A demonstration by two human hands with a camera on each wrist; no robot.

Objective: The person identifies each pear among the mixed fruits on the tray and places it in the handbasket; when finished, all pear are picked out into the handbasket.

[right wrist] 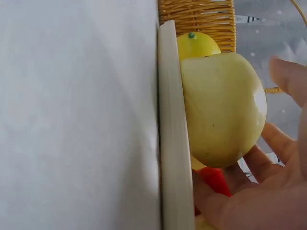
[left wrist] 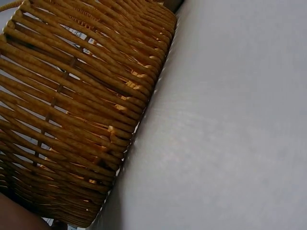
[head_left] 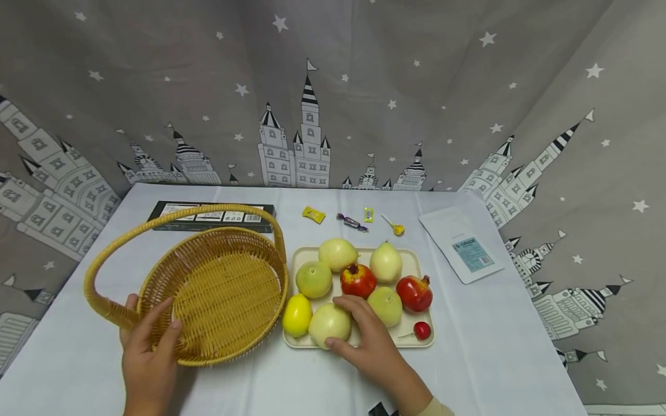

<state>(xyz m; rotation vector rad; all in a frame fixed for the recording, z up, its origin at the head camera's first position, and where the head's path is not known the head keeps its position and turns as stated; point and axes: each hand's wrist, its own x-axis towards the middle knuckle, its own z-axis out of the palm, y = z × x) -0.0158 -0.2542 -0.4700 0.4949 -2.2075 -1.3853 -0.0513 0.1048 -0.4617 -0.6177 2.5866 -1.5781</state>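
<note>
My left hand (head_left: pixel 151 352) grips the left rim of a round wicker basket (head_left: pixel 229 289) near the foot of its tall handle, fingers over the rim. The basket holds nothing; its woven side fills much of the left wrist view. My right hand (head_left: pixel 372 341) is spread around a pale yellow-green round fruit (head_left: pixel 330 325) at the front of a cream tray (head_left: pixel 364 345). In the right wrist view the fingers reach right to the fruit, while the thumb (right wrist: pixel 288 76) stands apart from it. A yellow lemon (head_left: pixel 297 315) lies to its left.
The tray also bears red pomegranates (head_left: pixel 414 293), several pale green fruits (head_left: pixel 314 279) and a cherry (head_left: pixel 422 330). Behind it lie wrapped candies (head_left: pixel 314 215) and a lollipop (head_left: pixel 398 229). A white pouch (head_left: pixel 463 245) is on the right, a dark box (head_left: pixel 260 219) behind the basket.
</note>
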